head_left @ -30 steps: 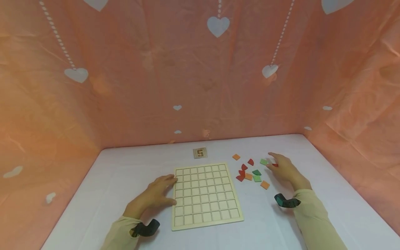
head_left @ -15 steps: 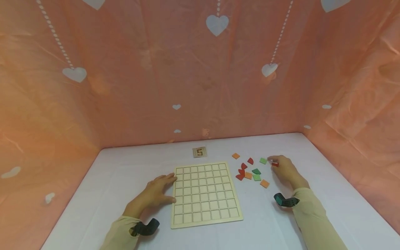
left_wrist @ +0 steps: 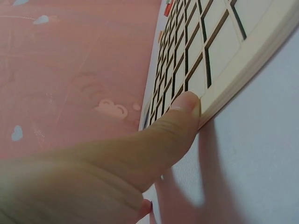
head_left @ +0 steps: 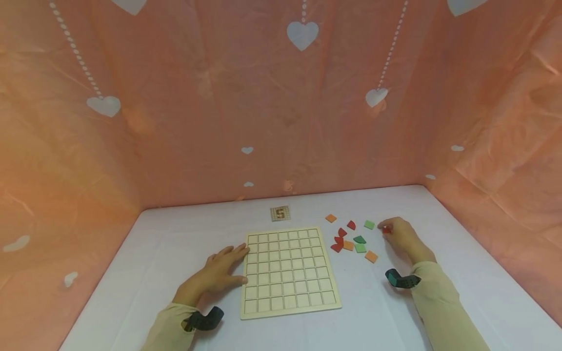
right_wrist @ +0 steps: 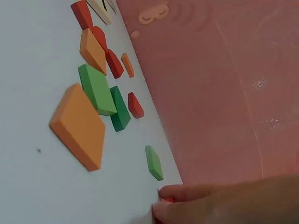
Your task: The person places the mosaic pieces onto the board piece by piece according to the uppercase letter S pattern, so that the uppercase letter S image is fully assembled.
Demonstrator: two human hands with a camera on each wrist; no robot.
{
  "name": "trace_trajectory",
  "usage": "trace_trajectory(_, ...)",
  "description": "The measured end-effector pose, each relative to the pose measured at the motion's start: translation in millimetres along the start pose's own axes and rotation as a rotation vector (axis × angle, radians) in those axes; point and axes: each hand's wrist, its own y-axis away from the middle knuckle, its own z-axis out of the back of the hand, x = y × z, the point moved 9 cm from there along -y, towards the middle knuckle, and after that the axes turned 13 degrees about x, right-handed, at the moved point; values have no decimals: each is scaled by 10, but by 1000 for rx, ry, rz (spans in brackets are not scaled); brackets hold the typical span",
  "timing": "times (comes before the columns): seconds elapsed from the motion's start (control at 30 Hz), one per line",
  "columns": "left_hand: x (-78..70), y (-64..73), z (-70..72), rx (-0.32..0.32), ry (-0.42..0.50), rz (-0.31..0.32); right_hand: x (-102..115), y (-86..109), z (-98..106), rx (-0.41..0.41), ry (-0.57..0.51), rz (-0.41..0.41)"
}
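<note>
A pale wooden board (head_left: 287, 268) with a grid of square recesses lies flat on the table. My left hand (head_left: 221, 270) rests at its left edge, fingers spread, and in the left wrist view the thumb (left_wrist: 184, 105) touches the rim. To the right, my right hand (head_left: 404, 239) pinches a red piece (head_left: 386, 230) between thumb and fingers; most of that piece is hidden in the right wrist view. Nearby lie a light green square (head_left: 369, 224), another light green square (head_left: 360, 247), a dark green quarter-round piece (head_left: 359, 239) and an orange square (head_left: 371, 256).
Several red quarter-round pieces (head_left: 351, 225) lie between the board and my right hand, with more orange squares (head_left: 331, 218) among them. A small patterned card (head_left: 280, 213) with a brown figure lies behind the board. A pink cloth wall (head_left: 281, 122) encloses the white table (head_left: 197, 224).
My right hand has drawn its fingers in around the red piece and shifted slightly away from the light green square. The left hand and board stay in place.
</note>
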Motion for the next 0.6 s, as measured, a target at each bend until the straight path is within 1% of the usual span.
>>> trace_trajectory(0.13,18,-19,-4,-5,6,12,26,-9,45,-31,4,57)
trace_trajectory(0.3,21,-36,-2,-6,6,25,51,-17,87,-35,-65,87)
trace_trajectory(0.43,8,-31,11,-10,3,24,170,-11,114,-46,-116,152)
trace_trajectory(0.6,9,-20,11,-5,-3,36,381,13,109,-67,-134,267)
